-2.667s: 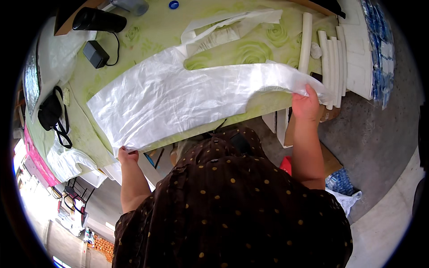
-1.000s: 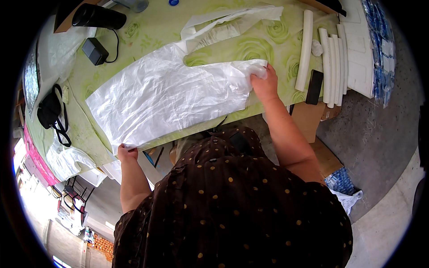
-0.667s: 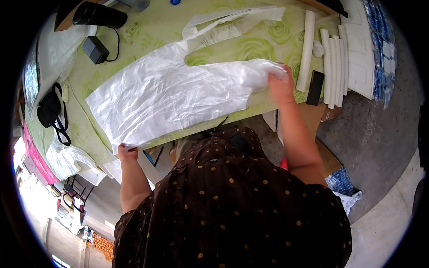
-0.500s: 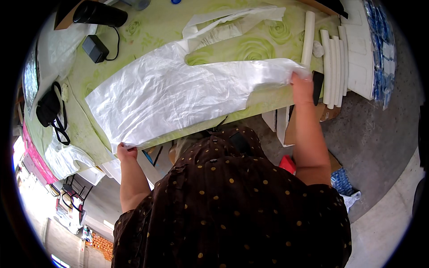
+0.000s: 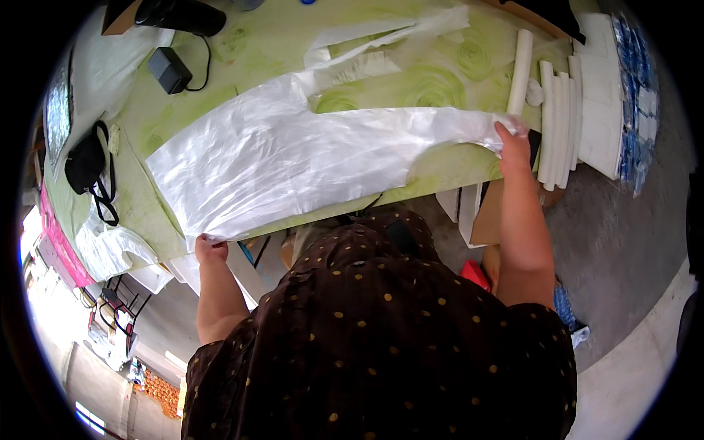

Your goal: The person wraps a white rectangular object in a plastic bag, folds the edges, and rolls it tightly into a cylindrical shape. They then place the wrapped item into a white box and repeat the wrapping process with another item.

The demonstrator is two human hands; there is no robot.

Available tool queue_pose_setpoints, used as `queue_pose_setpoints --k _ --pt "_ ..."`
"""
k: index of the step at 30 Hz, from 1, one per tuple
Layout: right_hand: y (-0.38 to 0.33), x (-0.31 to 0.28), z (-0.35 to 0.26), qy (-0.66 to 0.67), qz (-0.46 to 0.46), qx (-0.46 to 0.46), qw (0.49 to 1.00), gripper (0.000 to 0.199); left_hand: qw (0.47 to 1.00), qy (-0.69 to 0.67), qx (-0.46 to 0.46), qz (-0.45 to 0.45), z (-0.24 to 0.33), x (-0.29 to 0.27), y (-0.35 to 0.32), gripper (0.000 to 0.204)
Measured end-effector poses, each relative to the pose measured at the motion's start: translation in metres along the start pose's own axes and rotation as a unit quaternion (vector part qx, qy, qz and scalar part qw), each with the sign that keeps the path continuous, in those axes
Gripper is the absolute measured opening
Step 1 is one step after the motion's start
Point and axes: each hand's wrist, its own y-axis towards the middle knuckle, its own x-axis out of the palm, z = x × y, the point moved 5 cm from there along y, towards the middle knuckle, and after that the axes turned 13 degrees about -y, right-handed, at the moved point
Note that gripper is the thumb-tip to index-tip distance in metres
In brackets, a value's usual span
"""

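A thin white plastic gown [image 5: 279,154] with long sleeves lies spread across the green flowered tabletop [image 5: 433,172]. My left hand [image 5: 211,248] pinches its lower left corner at the table's near edge. At the other end, my right hand [image 5: 515,150] grips the end of the near sleeve, with the fingers closed around the bunched plastic. The far sleeve stretches away toward the back of the table, loosely folded over.
Several white rolls [image 5: 561,125] lie at the right end, beside a white stack and blue packages [image 5: 638,110]. A black adapter [image 5: 170,70] with a cord, a black cylinder [image 5: 183,15] and a black bag [image 5: 86,163] sit at left. Cardboard [image 5: 488,216] stands below the table.
My right hand has moved a little to the right, drawing the near sleeve out straighter. My left hand keeps its pinch on the corner. The whole view has shifted slightly.
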Motion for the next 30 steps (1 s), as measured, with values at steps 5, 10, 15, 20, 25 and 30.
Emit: queue_pose_setpoints --k 5,10,15,20,25,30 --pt "0.007 -0.031 -0.013 -0.062 0.128 -0.088 0.986 0.056 0.998 0.018 -0.010 0.066 -0.005 0.004 -0.008 0.035" --pt "-0.017 -0.018 -0.070 -0.242 0.227 -0.304 0.893 0.042 0.985 0.097 0.056 0.133 0.003 0.007 -0.067 0.060" --pt "-0.035 0.047 -0.147 -0.305 0.142 -0.497 0.800 0.042 0.927 0.106 0.266 0.241 0.016 0.027 -0.144 0.087" --pt "-0.046 0.120 -0.196 -0.360 0.053 -0.591 0.720 0.044 0.931 0.188 0.287 0.125 0.036 -0.012 -0.089 0.088" --pt "-0.040 0.169 -0.206 -0.421 0.019 -0.591 0.688 0.044 0.954 0.197 0.206 0.094 0.016 -0.038 -0.067 0.068" --pt "-0.026 0.181 -0.198 -0.468 0.009 -0.572 0.673 0.044 0.976 0.118 0.127 0.130 0.004 -0.065 -0.051 0.059"
